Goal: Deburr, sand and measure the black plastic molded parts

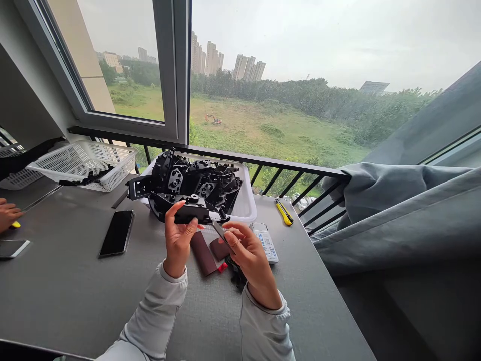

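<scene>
My left hand (pixel 179 240) grips a black molded plastic part (pixel 188 214), thumb on the near side and index finger raised along it. The part is held up in front of a white basket (pixel 250 200) heaped with similar black parts. Between the fingers of my right hand (pixel 246 250) is a thin, flat, grey blade-like tool (pixel 219 229); its tip meets or nearly meets the right end of the part. Below, on the table, lie two dark red-brown flat pieces, a larger one (pixel 203 254) and a smaller one (pixel 219 248), beside a small red object (pixel 223 267).
A yellow utility knife (pixel 284 212) and a white box (pixel 265 243) lie to the right. Leftward are a black phone (pixel 116 233), white baskets (pixel 93 155) and another person's hand (pixel 8 213) near a thin rod-like tool. A black railing (pixel 285 168) runs along the window.
</scene>
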Demonstrator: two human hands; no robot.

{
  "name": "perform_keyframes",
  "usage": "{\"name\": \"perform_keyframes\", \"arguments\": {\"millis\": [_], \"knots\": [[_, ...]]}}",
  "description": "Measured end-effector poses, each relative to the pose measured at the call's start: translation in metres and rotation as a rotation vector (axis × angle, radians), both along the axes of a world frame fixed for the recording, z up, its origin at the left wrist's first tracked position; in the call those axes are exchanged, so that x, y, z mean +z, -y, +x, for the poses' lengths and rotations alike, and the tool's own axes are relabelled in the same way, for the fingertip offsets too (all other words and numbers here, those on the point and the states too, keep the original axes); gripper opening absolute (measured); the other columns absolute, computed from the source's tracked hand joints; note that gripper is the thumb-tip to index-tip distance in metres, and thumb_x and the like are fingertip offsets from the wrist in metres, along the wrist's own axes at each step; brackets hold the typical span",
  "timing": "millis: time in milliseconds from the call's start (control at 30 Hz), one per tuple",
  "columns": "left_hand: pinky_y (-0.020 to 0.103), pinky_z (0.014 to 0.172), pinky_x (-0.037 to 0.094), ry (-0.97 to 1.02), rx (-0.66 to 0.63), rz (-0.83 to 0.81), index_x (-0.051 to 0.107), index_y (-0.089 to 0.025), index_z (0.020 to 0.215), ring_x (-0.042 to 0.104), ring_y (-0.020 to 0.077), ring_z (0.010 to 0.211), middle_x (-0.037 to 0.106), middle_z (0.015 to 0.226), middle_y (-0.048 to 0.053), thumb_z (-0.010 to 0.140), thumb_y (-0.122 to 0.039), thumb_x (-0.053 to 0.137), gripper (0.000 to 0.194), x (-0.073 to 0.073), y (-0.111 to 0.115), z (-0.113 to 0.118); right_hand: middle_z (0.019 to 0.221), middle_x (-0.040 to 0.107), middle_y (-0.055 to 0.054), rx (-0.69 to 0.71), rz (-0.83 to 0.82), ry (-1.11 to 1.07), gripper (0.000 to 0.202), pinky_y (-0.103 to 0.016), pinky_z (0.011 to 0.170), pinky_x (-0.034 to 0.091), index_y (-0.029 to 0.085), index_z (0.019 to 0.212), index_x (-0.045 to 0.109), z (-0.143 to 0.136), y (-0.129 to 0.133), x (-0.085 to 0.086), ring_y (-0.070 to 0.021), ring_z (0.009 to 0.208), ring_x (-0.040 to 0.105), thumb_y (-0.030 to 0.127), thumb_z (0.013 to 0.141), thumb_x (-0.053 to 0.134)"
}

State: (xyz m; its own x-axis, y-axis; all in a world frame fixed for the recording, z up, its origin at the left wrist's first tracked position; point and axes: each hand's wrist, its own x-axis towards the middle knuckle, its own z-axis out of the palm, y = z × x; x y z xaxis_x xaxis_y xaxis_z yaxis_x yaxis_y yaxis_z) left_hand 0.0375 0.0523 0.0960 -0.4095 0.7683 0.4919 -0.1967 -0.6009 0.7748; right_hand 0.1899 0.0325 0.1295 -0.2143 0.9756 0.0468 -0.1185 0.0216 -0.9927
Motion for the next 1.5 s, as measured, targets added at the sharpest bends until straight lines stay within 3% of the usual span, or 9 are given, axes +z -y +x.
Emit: {"name": "perform_keyframes", "arguments": {"millis": [133, 367, 467, 700, 867, 1000, 1100, 1267, 1500], "knots": [[0.02, 0.057, 0.059, -0.004, -0.022, -0.046, 0.051, -0.032, 0.125, 0.067, 0.0113, 0.075, 0.062, 0.104, 0.001, 0.077, -0.026, 0.076, 0.055, 0.004, 0.001, 0.0, 0.071, 0.052, 0.004, -0.03, 0.01, -0.035, 0.06, -0.019, 0.037, 0.018, 0.022, 0.125, 0.054, -0.001, 0.0, 0.0, -0.0036, 0.043, 0.021, 0.06, 0.079, 0.065], [0.025, 0.082, 0.058, -0.024, -0.047, -0.046, 0.052, -0.03, 0.126, 0.068, 0.0128, 0.087, 0.066, 0.101, 0.002, 0.078, -0.028, 0.075, 0.053, 0.005, 0.0, -0.002, 0.069, 0.048, 0.004, -0.022, 0.041, 0.05, 0.052, -0.021, 0.038, 0.018, 0.019, 0.112, 0.06, 0.0, -0.001, -0.004, -0.0046, 0.045, 0.023, 0.061, 0.081, 0.061], [0.025, 0.079, 0.058, -0.056, -0.051, -0.063, 0.049, -0.03, 0.129, 0.068, 0.0127, 0.083, 0.067, 0.1, 0.002, 0.079, -0.03, 0.074, 0.057, 0.006, 0.0, -0.001, 0.066, 0.044, 0.005, -0.023, 0.071, 0.072, 0.049, -0.021, 0.039, 0.018, 0.019, 0.109, 0.061, -0.001, 0.0, -0.005, -0.0047, 0.045, 0.024, 0.06, 0.081, 0.061], [0.028, 0.075, 0.058, -0.07, -0.114, -0.058, 0.033, -0.033, 0.139, 0.069, 0.0145, 0.081, 0.066, 0.1, 0.002, 0.072, -0.032, 0.08, 0.082, 0.006, 0.0, 0.006, 0.077, 0.056, 0.0, -0.015, 0.109, 0.088, 0.04, -0.02, 0.04, 0.022, 0.02, 0.112, 0.062, -0.004, 0.001, -0.006, -0.0048, 0.046, 0.031, 0.05, 0.085, 0.06], [0.029, 0.071, 0.059, -0.053, -0.196, -0.148, 0.035, -0.031, 0.137, 0.069, 0.0147, 0.072, 0.068, 0.087, 0.0, 0.082, -0.035, 0.07, 0.065, 0.008, 0.004, 0.008, 0.078, 0.059, -0.001, -0.006, 0.146, 0.128, 0.037, -0.021, 0.041, 0.028, 0.022, 0.114, 0.064, -0.007, 0.002, -0.003, -0.008, 0.05, 0.038, 0.046, 0.086, 0.06], [0.031, 0.072, 0.058, -0.073, -0.186, -0.139, 0.037, -0.03, 0.136, 0.069, 0.0164, 0.077, 0.068, 0.089, 0.002, 0.085, -0.036, 0.066, 0.059, 0.005, 0.006, 0.006, 0.077, 0.056, 0.0, -0.007, 0.093, 0.091, 0.044, -0.02, 0.038, 0.024, 0.021, 0.115, 0.063, -0.008, 0.002, -0.004, -0.0052, 0.044, 0.031, 0.052, 0.084, 0.06], [0.033, 0.076, 0.057, -0.084, -0.176, -0.103, 0.04, -0.031, 0.136, 0.069, 0.0168, 0.08, 0.068, 0.094, 0.003, 0.088, -0.037, 0.062, 0.053, 0.0, 0.005, 0.006, 0.077, 0.055, 0.001, -0.079, 0.1, 0.082, 0.045, -0.02, 0.038, 0.025, 0.02, 0.113, 0.062, -0.005, 0.0, -0.005, -0.004, 0.043, 0.033, 0.053, 0.083, 0.06], [0.035, 0.084, 0.054, -0.119, -0.104, 0.06, 0.047, -0.032, 0.131, 0.067, 0.0161, 0.087, 0.068, 0.094, 0.002, 0.09, -0.035, 0.06, 0.044, -0.002, 0.002, 0.008, 0.063, 0.056, 0.002, -0.257, 0.174, 0.223, 0.032, -0.023, 0.05, 0.042, 0.019, 0.094, 0.062, -0.002, 0.0, -0.004, -0.0119, 0.053, 0.051, 0.049, 0.083, 0.061], [0.031, 0.084, 0.055, -0.216, -0.08, 0.133, 0.047, -0.032, 0.134, 0.068, 0.0146, 0.092, 0.07, 0.101, 0.003, 0.093, -0.025, 0.055, 0.042, -0.004, 0.0, 0.006, 0.057, 0.054, 0.002, -0.208, 0.216, 0.359, 0.026, -0.024, 0.052, 0.04, 0.019, 0.08, 0.06, -0.005, 0.002, -0.004, -0.0125, 0.052, 0.049, 0.044, 0.086, 0.055]]}}
